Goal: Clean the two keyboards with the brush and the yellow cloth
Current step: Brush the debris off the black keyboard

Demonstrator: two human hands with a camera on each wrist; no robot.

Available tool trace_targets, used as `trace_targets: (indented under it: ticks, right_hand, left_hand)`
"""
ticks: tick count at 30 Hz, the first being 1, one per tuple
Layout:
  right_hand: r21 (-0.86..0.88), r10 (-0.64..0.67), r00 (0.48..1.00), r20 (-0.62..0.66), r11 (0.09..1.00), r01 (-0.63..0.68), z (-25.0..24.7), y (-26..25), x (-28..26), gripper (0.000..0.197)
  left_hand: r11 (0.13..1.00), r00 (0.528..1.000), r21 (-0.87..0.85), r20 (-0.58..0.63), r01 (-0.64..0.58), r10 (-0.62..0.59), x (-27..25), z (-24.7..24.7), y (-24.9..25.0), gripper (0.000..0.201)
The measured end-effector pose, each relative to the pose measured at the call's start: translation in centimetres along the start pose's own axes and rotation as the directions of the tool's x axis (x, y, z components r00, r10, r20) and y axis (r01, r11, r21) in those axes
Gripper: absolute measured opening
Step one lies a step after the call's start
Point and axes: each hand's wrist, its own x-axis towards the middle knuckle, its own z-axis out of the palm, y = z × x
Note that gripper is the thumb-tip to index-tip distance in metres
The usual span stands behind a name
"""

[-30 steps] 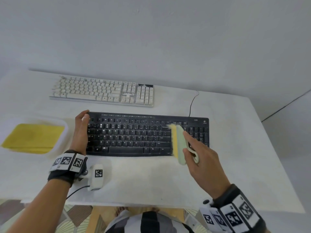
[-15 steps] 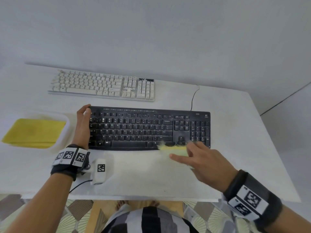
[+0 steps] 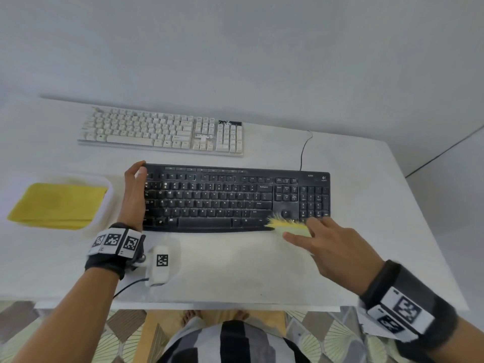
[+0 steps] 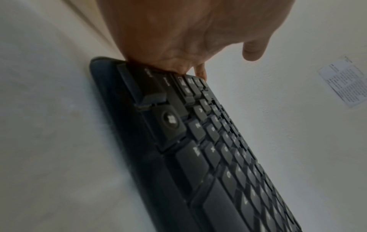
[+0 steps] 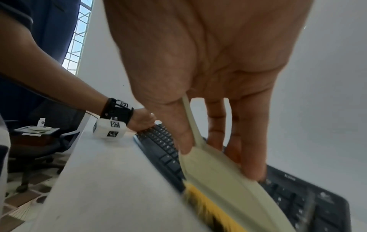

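The black keyboard (image 3: 235,197) lies across the middle of the white table, and the white keyboard (image 3: 162,132) sits behind it. My left hand (image 3: 133,189) presses flat against the black keyboard's left end (image 4: 208,157), fingers straight, thumb off to the side. My right hand (image 3: 322,239) grips the pale green brush (image 3: 290,227) between thumb and fingers. Its yellow bristles (image 5: 206,208) lie on the keyboard's front edge below the arrow keys. The folded yellow cloth (image 3: 57,205) lies in a tray at the left.
The white tray (image 3: 110,189) stands just left of my left hand. A black cable (image 3: 303,150) runs from the black keyboard to the wall. The table's front edge (image 3: 183,305) is close to my body. An office chair (image 5: 39,141) stands beside the table.
The brush swept from the keys left of the number pad down to the keyboard's front edge, turning from upright to lying flat. The left hand stayed at the keyboard's left end.
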Motion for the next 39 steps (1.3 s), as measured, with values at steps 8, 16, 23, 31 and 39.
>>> trace_targets:
  ticks: [8,16,23,31,39]
  right_hand:
    - [0.031,-0.014,0.999,-0.035,0.999,0.015,-0.6,-0.8,0.6,0.068]
    - [0.04,-0.051,0.998,-0.041,0.998,0.053,-1.2,-1.8,0.3,0.063]
    - [0.024,0.063,0.998,-0.03,0.998,-0.062,-1.0,0.5,-0.8,0.064]
    - [0.77,0.59,0.755,-0.286,0.611,-0.186,0.4,-2.2,1.5,0.045]
    - [0.83,0.517,0.854,0.056,0.451,-0.327,1.4,-2.8,-0.1,0.037]
  left_hand:
    - [1.0,0.999,-0.016,0.026,-0.021,0.021,0.3,-0.3,-0.4,0.071]
    - [0.999,0.999,-0.018,0.015,-0.036,0.036,0.0,0.0,-0.1,0.064]
    - [0.999,0.999,-0.021,0.016,-0.04,0.04,0.1,0.0,-0.1,0.052]
    - [1.0,1.0,-0.021,0.0,-0.022,0.022,0.2,0.1,-0.1,0.038]
    - [0.999,0.999,-0.036,-0.006,-0.038,0.038,0.1,0.2,-0.1,0.043]
